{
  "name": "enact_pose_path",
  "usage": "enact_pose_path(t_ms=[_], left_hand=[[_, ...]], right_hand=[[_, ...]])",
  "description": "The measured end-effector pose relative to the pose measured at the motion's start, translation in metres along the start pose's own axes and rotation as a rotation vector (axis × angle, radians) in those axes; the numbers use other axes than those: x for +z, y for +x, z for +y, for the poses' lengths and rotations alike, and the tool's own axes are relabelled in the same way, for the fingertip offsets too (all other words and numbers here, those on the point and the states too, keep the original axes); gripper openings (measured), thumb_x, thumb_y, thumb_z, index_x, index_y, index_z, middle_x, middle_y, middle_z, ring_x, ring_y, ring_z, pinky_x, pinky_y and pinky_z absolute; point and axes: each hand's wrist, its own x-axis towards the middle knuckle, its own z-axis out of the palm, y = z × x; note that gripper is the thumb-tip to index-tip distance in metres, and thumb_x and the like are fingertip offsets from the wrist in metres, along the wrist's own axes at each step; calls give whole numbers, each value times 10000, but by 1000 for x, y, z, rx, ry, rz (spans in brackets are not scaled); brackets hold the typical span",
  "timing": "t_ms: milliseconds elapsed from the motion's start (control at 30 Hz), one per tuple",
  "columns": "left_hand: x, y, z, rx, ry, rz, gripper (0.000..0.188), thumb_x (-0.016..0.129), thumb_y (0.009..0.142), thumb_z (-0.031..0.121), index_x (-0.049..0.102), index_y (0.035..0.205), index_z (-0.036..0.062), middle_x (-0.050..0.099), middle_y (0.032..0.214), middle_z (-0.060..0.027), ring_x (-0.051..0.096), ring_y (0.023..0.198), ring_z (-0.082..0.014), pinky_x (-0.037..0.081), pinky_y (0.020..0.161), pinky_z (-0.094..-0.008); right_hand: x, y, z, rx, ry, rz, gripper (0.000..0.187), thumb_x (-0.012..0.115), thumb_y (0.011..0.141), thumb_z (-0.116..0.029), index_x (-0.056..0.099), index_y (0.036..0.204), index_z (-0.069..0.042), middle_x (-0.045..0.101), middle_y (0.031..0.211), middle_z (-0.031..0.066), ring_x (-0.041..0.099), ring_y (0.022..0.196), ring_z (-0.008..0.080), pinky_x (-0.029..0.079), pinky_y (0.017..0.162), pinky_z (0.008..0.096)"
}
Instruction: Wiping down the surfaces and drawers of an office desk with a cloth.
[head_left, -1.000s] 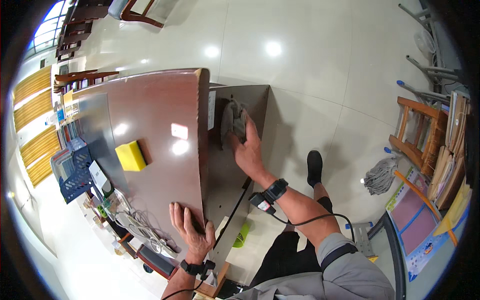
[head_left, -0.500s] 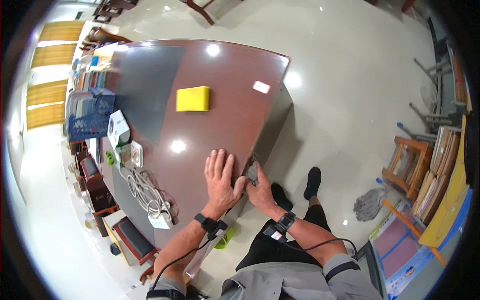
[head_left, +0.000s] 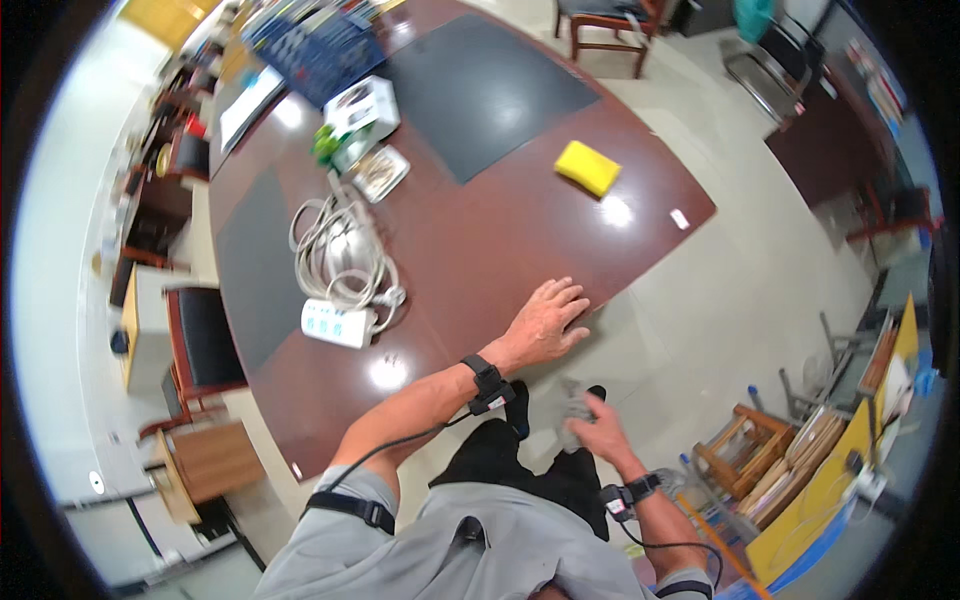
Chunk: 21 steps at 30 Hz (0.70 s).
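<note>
My left hand [head_left: 543, 328] lies palm down on the dark reddish-brown table [head_left: 470, 270] close to its near edge, fingers stretched out and holding nothing. Below that edge, off the tabletop, my right hand [head_left: 602, 438] is closed on a grey cloth [head_left: 573, 412], a little blurred. A yellow sponge-like block [head_left: 588, 168] rests on the table beyond my left hand. Nearer the table's right corner is a small white label [head_left: 680, 219].
On the table's left part stand a white power strip [head_left: 338, 324] with a coiled cable [head_left: 335, 262], a clear-lidded box [head_left: 381, 172], a white box [head_left: 372, 105] and a blue basket [head_left: 318, 55]. Chairs [head_left: 205, 335] line the left side. Wooden frames [head_left: 745, 447] lean at the right.
My right hand has come away from the table's side with the grey cloth. My left hand stays on the tabletop by the edge. The view has swung round, showing more of the table.
</note>
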Motion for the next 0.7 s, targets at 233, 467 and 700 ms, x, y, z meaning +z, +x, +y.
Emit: enact_pose_path(t_ms=[233, 467, 700], left_hand=[[-64, -158, 3, -334, -156, 170, 434, 716, 862, 191, 614, 1238, 0, 599, 1278, -199, 570, 1186, -363, 483, 1000, -431], [-88, -328, 9, -733, -18, 441, 374, 727, 852, 165, 637, 1177, 4, 649, 1200, -170, 604, 1130, -340, 499, 960, -428], [-66, -435, 51, -1060, 80, 620, 372, 731, 844, 168, 642, 1164, 2, 640, 1210, -188, 597, 1132, -361, 480, 984, -438]], right_hand=[[-62, 32, -98, -157, -179, 467, 546, 637, 864, -58, 525, 1397, -13, 647, 1190, 114, 612, 1046, 173, 503, 897, 331], [-7, 134, -96, -428, -1045, 616, 568, 623, 809, -84, 541, 1370, -46, 521, 1356, 233, 561, 1145, 423, 486, 949, 478], [123, 121, -110, -621, -1057, 143, 612, 672, 770, -131, 545, 1367, -80, 504, 1371, 217, 563, 1089, 434, 480, 937, 496]])
